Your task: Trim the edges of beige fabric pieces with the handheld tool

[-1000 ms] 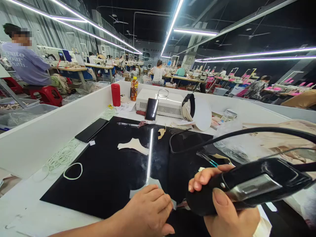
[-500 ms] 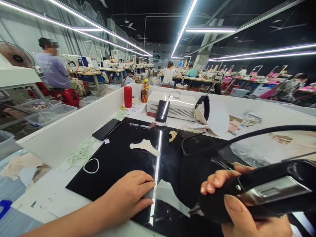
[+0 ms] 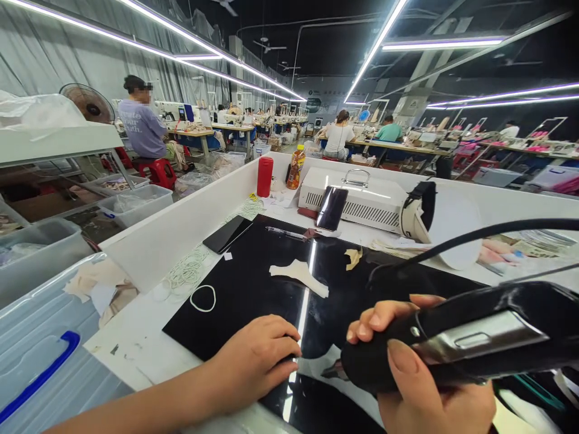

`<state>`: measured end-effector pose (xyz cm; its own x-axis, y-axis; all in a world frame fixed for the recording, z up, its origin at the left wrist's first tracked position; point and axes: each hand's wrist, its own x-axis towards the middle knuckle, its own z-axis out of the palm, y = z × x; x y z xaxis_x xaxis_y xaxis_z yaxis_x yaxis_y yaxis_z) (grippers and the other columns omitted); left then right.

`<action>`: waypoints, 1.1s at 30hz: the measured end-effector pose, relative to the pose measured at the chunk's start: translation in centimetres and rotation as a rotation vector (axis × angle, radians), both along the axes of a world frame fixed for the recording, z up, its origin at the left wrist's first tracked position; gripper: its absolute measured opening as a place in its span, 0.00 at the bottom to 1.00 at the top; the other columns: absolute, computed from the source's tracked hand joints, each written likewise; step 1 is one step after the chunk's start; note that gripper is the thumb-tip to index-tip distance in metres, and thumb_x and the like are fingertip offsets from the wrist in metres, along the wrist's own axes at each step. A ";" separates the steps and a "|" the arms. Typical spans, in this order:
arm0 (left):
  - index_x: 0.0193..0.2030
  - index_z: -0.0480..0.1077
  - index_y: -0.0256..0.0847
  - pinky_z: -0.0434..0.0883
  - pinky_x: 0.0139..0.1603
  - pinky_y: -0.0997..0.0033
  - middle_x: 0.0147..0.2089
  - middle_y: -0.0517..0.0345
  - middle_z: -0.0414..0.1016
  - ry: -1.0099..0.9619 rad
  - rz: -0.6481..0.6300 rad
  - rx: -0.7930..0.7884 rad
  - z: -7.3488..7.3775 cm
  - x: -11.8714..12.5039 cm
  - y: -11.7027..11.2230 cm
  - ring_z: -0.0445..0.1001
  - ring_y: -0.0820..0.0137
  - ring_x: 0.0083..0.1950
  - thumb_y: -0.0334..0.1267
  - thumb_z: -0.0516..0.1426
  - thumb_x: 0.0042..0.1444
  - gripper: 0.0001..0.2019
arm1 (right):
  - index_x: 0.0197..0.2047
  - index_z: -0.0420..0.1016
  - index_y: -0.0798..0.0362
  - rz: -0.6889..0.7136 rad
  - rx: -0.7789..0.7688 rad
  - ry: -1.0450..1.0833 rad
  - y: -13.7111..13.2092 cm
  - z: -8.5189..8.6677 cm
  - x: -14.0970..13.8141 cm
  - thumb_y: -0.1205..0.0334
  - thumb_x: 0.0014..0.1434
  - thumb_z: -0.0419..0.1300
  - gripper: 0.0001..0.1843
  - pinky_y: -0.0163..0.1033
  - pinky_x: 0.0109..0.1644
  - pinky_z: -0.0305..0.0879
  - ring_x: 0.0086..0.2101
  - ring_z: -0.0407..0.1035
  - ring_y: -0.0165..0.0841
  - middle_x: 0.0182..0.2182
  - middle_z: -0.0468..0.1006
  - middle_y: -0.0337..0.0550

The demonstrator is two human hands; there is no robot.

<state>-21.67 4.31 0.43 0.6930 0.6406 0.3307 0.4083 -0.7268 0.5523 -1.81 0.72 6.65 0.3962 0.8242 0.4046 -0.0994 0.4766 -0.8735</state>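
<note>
My right hand [image 3: 420,374] is wrapped round a black corded hand tool [image 3: 456,340] with a metal plate on its side, its tip pointing down-left near a pale fabric piece [image 3: 323,367] on the glossy black mat [image 3: 235,283]. My left hand [image 3: 257,355] lies on the mat with fingers curled, pressing on the left edge of that fabric piece. A cream shaped cut-out [image 3: 299,275] lies farther back on the mat, with a white elastic loop [image 3: 203,298] to its left.
A white partition wall [image 3: 181,223] rims the bench. At the back stand a white vented box [image 3: 357,196], a phone [image 3: 332,208] leaning on it, a red bottle [image 3: 265,176] and a drink bottle [image 3: 295,167]. A clear bin lid with blue handle [image 3: 40,374] sits lower left. People sew at distant tables.
The view has swung left, so the mat and bench items shifted right. My left hand slid along the fabric piece, and the tool stayed gripped near it.
</note>
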 end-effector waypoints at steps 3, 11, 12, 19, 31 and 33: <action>0.49 0.75 0.40 0.73 0.59 0.66 0.54 0.54 0.77 -0.006 0.006 0.022 0.2 -0.1 -0.3 0.76 0.65 0.55 0.29 0.61 0.65 0.07 | 0.53 0.68 0.42 0.003 -0.017 -0.001 0.1 0.0 -0.5 0.54 0.58 0.71 0.22 0.49 0.37 0.76 0.31 0.72 0.36 0.32 0.74 0.36; 0.53 0.76 0.43 0.73 0.63 0.59 0.53 0.54 0.78 0.055 -0.051 0.310 -0.2 -0.6 -1.1 0.78 0.65 0.51 0.39 0.60 0.69 0.09 | 0.53 0.67 0.43 0.005 0.020 -0.030 0.5 -0.1 -0.8 0.47 0.49 0.75 0.33 0.55 0.39 0.76 0.34 0.74 0.41 0.33 0.74 0.38; 0.52 0.76 0.43 0.72 0.63 0.60 0.53 0.54 0.78 0.058 -0.047 0.319 -0.3 -0.7 -1.1 0.78 0.66 0.52 0.39 0.60 0.69 0.09 | 0.53 0.67 0.43 0.007 0.021 -0.029 0.5 -0.1 -0.9 0.47 0.49 0.76 0.33 0.55 0.39 0.76 0.34 0.74 0.41 0.33 0.74 0.38; 0.53 0.75 0.38 0.74 0.63 0.62 0.53 0.51 0.79 0.076 -0.049 0.282 -0.2 -1.0 -1.1 0.78 0.65 0.54 0.38 0.61 0.68 0.10 | 0.52 0.68 0.43 0.039 0.019 -0.009 -0.1 -0.6 -1.0 0.54 0.58 0.71 0.23 0.49 0.36 0.75 0.31 0.72 0.37 0.32 0.74 0.37; 0.57 0.74 0.37 0.74 0.63 0.62 0.54 0.49 0.79 0.083 -0.050 0.202 -0.1 -1.2 -1.3 0.76 0.64 0.57 0.39 0.59 0.70 0.13 | 0.52 0.70 0.42 0.063 0.039 0.037 0.6 -0.6 -1.9 0.59 0.62 0.69 0.18 0.45 0.37 0.76 0.31 0.72 0.34 0.32 0.74 0.36; 0.56 0.74 0.38 0.74 0.63 0.63 0.54 0.49 0.79 0.081 -0.041 0.173 0.2 -1.1 -1.4 0.76 0.64 0.57 0.39 0.59 0.70 0.12 | 0.52 0.69 0.42 0.074 0.032 0.033 0.6 -0.7 -1.8 0.60 0.62 0.69 0.17 0.45 0.37 0.76 0.32 0.72 0.34 0.32 0.74 0.36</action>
<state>-22.77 2.93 0.60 0.7461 0.5502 0.3750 0.4150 -0.8247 0.3842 -3.62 1.34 5.99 0.3487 0.8383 0.4192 -0.1638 0.4949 -0.8534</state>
